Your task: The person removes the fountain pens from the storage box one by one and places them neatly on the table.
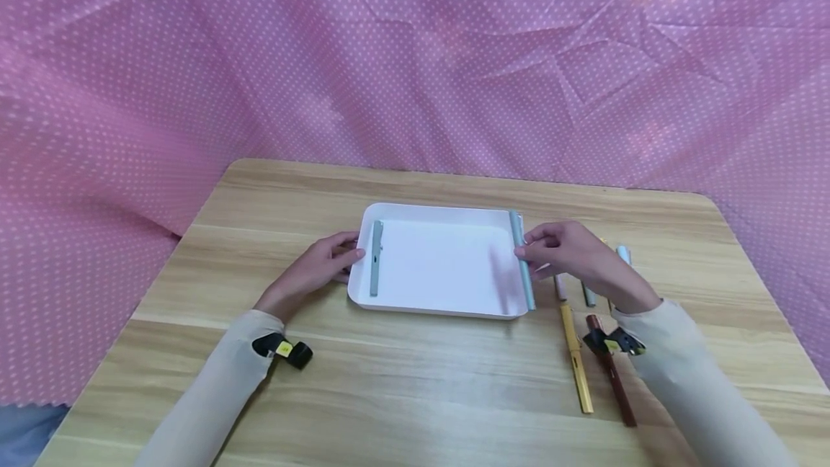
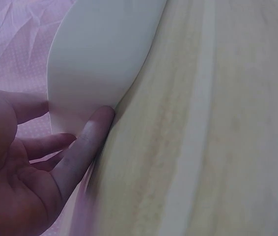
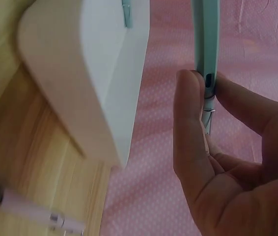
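Note:
A white rectangular tray [image 1: 447,265] lies on the table. My left hand [image 1: 318,263] holds its left end; in the left wrist view the thumb is at the rim and a finger [image 2: 87,142] touches the lower edge of the outer wall. Inside the tray, near the left wall, a grey-green pen [image 1: 375,258] lies lengthwise. My right hand [image 1: 570,251] pinches a pale teal pen [image 3: 208,44] between thumb and fingers. From the head view that pen overlaps the tray's right rim; the right wrist view shows it apart from the tray.
Right of the tray lie a yellow pen [image 1: 576,359], a dark red pen [image 1: 616,388], a lilac pen [image 3: 31,209], another grey-green pen [image 1: 588,295] and a light blue pen [image 1: 624,254]. My right forearm partly covers them. A pink dotted cloth [image 1: 415,63] hangs behind the wooden table [image 1: 389,395].

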A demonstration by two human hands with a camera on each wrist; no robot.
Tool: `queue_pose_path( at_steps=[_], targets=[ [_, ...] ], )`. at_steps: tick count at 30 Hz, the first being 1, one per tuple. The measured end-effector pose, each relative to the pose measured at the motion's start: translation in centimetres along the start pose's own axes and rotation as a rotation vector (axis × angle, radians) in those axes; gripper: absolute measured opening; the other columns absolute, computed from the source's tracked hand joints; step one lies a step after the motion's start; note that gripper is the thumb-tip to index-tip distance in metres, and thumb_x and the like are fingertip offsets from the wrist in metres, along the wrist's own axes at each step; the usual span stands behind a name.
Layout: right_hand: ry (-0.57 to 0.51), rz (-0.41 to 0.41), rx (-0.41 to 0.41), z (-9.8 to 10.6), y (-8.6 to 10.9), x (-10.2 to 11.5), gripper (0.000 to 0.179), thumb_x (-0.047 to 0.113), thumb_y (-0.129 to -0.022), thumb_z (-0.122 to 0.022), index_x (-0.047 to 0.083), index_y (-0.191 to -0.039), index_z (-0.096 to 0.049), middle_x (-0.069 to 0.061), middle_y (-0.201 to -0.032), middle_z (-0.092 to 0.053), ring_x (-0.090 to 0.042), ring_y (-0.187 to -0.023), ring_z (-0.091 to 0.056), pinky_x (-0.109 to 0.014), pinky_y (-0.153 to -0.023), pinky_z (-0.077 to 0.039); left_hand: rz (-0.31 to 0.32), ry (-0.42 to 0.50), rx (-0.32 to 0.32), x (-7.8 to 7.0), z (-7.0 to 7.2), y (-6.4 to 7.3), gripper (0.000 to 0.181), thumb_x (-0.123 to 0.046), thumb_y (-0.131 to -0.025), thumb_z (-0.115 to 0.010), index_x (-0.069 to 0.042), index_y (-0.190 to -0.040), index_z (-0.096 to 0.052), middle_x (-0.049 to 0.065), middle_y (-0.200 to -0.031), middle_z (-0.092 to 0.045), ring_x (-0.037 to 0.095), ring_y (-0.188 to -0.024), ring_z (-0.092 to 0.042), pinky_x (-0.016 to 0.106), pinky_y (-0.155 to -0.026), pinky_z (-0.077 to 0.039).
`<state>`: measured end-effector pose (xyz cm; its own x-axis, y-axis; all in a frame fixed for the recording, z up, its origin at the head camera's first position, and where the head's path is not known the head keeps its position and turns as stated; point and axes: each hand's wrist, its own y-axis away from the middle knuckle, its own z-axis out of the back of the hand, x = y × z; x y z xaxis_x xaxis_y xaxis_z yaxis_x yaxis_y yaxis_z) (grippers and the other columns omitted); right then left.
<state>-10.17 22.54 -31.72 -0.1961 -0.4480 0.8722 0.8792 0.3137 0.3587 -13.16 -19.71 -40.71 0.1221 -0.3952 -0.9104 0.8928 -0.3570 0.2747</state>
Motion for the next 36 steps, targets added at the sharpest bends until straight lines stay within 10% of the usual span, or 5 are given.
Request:
queue_pose_path(
  at_steps=[36],
  targets=[
    [0.195,-0.124,-0.091,5.2,11.1,-10.4,0.055,0.020,-0.106,-0.063,-0.022,-0.136,-0.046,-0.014,-0.106,-0.074,-0.016,-0.089,-0.072,-0.033,-0.078,-0.064,-0.013,-0.012,-0.006,0.2,-0.1,0.2,0.061,-0.029,-0.110,-0.055,-0.002,-0.160,-0.035,0.023,-0.151,-0.049,0.036,-0.126,-0.060,0.037,-0.092,-0.061]
  ],
)
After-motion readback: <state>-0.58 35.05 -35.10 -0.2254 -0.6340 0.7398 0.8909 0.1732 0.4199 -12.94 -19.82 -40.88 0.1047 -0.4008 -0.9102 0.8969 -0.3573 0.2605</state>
